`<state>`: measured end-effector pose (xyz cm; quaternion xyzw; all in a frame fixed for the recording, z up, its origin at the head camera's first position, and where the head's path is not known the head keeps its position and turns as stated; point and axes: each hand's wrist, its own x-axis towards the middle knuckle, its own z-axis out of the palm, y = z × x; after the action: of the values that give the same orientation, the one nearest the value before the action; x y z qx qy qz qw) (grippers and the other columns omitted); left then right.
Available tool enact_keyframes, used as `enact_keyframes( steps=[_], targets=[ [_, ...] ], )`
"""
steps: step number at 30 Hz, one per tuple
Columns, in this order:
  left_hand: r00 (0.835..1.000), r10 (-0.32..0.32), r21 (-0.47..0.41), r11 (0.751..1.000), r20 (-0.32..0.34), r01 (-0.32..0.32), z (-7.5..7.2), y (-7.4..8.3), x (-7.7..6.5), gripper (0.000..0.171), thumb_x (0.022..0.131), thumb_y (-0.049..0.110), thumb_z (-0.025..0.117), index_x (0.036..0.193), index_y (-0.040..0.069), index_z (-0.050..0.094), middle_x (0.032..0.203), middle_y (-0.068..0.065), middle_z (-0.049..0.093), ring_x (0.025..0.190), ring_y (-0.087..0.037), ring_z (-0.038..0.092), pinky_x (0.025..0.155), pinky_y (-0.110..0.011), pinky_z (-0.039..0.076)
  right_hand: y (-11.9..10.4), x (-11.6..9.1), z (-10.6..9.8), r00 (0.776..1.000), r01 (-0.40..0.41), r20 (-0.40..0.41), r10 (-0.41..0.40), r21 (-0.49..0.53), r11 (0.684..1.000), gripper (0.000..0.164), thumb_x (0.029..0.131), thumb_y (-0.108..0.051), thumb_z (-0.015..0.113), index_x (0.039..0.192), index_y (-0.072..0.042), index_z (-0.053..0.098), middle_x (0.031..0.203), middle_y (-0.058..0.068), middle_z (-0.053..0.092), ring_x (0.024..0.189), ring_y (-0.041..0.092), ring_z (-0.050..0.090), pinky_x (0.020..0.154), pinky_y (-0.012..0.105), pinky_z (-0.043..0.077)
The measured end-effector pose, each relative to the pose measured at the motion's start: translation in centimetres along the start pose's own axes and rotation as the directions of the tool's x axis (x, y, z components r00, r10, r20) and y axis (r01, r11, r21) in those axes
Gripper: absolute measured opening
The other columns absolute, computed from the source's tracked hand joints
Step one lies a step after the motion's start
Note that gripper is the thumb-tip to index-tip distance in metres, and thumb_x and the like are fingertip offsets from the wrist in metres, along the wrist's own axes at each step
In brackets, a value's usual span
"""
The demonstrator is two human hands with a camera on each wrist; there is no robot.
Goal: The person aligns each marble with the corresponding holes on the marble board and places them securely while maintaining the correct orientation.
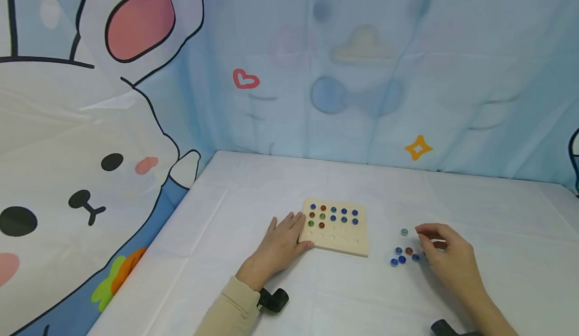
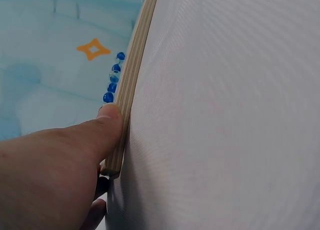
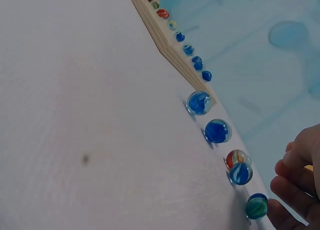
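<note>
In the head view a square wooden board [image 1: 346,248] with rows of shallow dimples lies on the table. Blue, red-brown and green marbles [image 1: 344,211] fill its back rows and part of the third. My left hand [image 1: 281,242] rests at the board's left front corner, fingers extended along the side, thumb [image 2: 111,121] pressing the front edge. My right hand [image 1: 448,255] hovers with loosely bent fingers over loose marbles [image 1: 402,259]; no marble shows between its fingertips. One greenish marble [image 1: 404,232] lies beyond the others. A blue-green marble [image 3: 256,206] appears close by the right fingers.
A white cloth [image 1: 217,215] covers the table. Behind it hangs a light blue printed curtain [image 1: 280,120], with a large cartoon figure [image 1: 90,140] at the left. A dark device [image 1: 273,301] sits at the left wrist, another [image 1: 445,327] near the right wrist.
</note>
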<state>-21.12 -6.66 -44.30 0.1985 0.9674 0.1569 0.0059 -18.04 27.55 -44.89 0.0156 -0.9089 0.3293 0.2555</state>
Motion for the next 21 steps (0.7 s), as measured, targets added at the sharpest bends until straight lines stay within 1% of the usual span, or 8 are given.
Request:
enact_keyframes(
  steps=[3,7,10,12,14,19,21],
  targets=[
    [1.0,0.001,-0.006,1.0,0.0,-0.001,0.0,0.0,0.0,0.071,0.1,0.047,0.053,0.156,0.009,0.031,0.161,-0.006,0.034,0.151,-0.025,0.03,0.122,-0.057,0.022,0.6,-0.1,0.0,0.998,-0.047,0.04,0.048,-0.025,0.999,0.017,0.094,-0.007,0.062,0.11,-0.008,0.068,0.106,0.011,0.07,0.087,-0.018,0.044,0.069,0.003,0.042],
    [1.0,-0.001,-0.011,1.0,0.001,0.001,0.0,0.0,0.0,0.071,0.1,0.047,0.053,0.156,0.01,0.031,0.161,-0.006,0.034,0.151,-0.025,0.029,0.122,-0.057,0.021,1.1,-0.3,0.3,0.995,-0.065,0.079,0.069,-0.045,0.997,0.018,0.095,-0.01,0.063,0.112,-0.008,0.068,0.107,0.012,0.07,0.089,-0.006,0.052,0.068,0.005,0.042],
    [1.0,-0.003,-0.013,1.0,0.0,0.003,0.0,0.0,0.0,0.071,0.1,0.047,0.053,0.156,0.01,0.031,0.161,-0.006,0.034,0.151,-0.025,0.029,0.122,-0.057,0.021,1.4,-0.4,0.5,0.993,-0.07,0.093,0.074,-0.054,0.996,0.018,0.095,-0.012,0.064,0.111,-0.008,0.068,0.105,0.013,0.071,0.084,-0.005,0.053,0.066,0.006,0.042],
    [1.0,-0.003,-0.015,1.0,0.0,0.003,0.1,0.0,0.0,0.071,0.1,0.047,0.052,0.156,0.01,0.031,0.161,-0.006,0.034,0.151,-0.025,0.029,0.122,-0.057,0.021,1.6,-0.4,0.7,0.992,-0.076,0.094,0.082,-0.065,0.995,0.017,0.095,-0.013,0.064,0.111,-0.008,0.068,0.103,0.012,0.072,0.081,-0.01,0.05,0.065,0.006,0.042],
    [1.0,-0.003,-0.014,1.0,-0.003,0.003,0.1,0.0,0.0,0.071,0.1,0.048,0.053,0.156,0.009,0.031,0.161,-0.006,0.034,0.151,-0.025,0.029,0.122,-0.057,0.021,1.7,-0.5,0.8,0.991,-0.078,0.1,0.084,-0.068,0.995,0.018,0.095,-0.014,0.063,0.111,-0.008,0.068,0.102,0.012,0.071,0.079,-0.011,0.049,0.064,0.006,0.042],
    [1.0,-0.007,-0.012,1.0,-0.003,0.007,0.1,-0.1,0.1,0.072,0.099,0.047,0.053,0.156,0.009,0.031,0.161,-0.006,0.034,0.151,-0.024,0.029,0.122,-0.056,0.021,1.7,-0.5,1.0,0.991,-0.062,0.114,0.07,-0.072,0.996,0.018,0.094,-0.012,0.064,0.112,-0.007,0.067,0.103,0.012,0.071,0.081,-0.008,0.05,0.065,0.005,0.041],
    [1.0,-0.007,-0.013,1.0,0.0,0.007,0.1,-0.1,0.1,0.072,0.099,0.048,0.053,0.156,0.009,0.031,0.162,-0.006,0.034,0.151,-0.024,0.029,0.122,-0.056,0.021,1.7,-0.5,1.0,0.991,-0.051,0.117,0.059,-0.068,0.996,0.019,0.093,-0.01,0.065,0.112,-0.007,0.067,0.103,0.013,0.07,0.082,-0.009,0.049,0.066,0.005,0.041]
  ],
)
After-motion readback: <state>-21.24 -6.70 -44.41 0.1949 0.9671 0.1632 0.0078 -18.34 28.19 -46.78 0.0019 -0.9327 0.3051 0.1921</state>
